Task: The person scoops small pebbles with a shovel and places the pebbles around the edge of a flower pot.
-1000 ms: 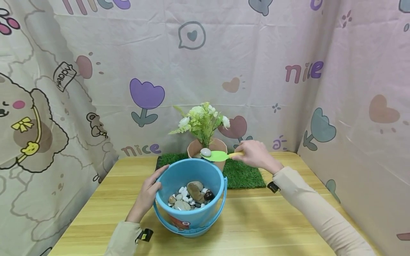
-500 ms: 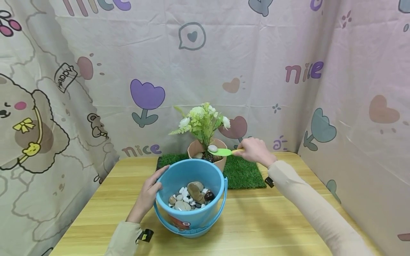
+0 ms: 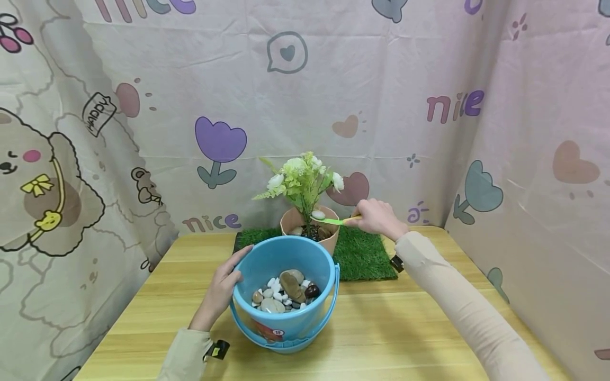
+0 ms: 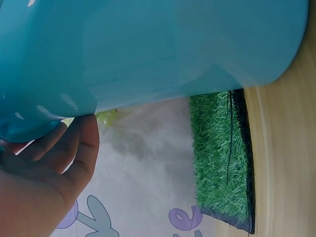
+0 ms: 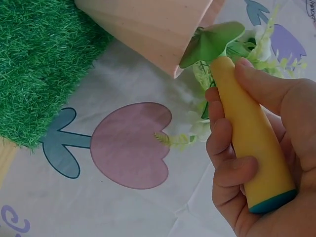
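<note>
Right hand (image 3: 378, 216): the yellow handle (image 5: 254, 140) of a green trowel (image 3: 335, 222) was gripped, with the fingers wrapped round and clamped on it.
Pale stone (image 3: 318, 215): carried near the tip of the trowel's blade, at the mouth of a pinkish pot (image 3: 328, 245), just beside the plant stems.
Pot: placed behind the bucket on a green grass mat (image 3: 364, 259); white-flowered foliage (image 3: 302, 180) and a few stones were held in it.
Left hand (image 3: 221, 283): the left rim of a blue bucket (image 3: 257, 259) was held, fingers bent against its outer wall.
Bucket: set on the wooden worktop (image 3: 391, 328), with mixed stones (image 3: 290, 286) inside.
Risk of spilling: the stone, unenclosed at the tip, could be lost outside the pot if the blade were twisted or jerked.
Risk to the plant: the stems could be knocked aside if the blade were pushed too far in.
</note>
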The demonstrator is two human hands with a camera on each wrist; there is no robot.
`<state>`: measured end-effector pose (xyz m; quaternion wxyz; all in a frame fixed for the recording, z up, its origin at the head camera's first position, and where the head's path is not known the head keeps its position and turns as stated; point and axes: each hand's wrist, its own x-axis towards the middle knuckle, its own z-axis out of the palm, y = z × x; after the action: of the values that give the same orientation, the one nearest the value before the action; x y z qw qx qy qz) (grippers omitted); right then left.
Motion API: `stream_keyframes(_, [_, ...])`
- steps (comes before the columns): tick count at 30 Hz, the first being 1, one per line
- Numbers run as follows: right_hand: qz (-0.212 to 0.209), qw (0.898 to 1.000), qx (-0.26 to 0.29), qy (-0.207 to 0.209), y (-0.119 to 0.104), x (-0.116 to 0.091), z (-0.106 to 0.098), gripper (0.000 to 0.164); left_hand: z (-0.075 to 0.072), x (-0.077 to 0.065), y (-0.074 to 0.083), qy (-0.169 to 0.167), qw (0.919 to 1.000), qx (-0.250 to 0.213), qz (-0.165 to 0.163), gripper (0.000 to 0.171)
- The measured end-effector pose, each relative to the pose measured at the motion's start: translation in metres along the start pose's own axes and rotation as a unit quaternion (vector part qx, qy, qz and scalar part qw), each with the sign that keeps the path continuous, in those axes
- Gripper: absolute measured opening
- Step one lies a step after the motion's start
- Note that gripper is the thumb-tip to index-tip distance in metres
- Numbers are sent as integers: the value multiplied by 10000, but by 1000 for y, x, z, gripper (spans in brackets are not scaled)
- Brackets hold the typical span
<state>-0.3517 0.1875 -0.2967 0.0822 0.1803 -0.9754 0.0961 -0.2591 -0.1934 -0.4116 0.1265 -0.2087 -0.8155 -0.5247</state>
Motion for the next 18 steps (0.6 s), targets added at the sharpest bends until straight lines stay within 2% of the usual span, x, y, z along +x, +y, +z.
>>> stream_keyframes(5, [56, 9998, 169, -37, -1, 1, -3, 30, 0, 0, 0, 27, 10000, 30, 56, 65])
stream_keyframes(18, [-35, 9997, 238, -25, 1, -2, 3, 27, 0, 0, -2, 4, 10000, 24, -27, 64])
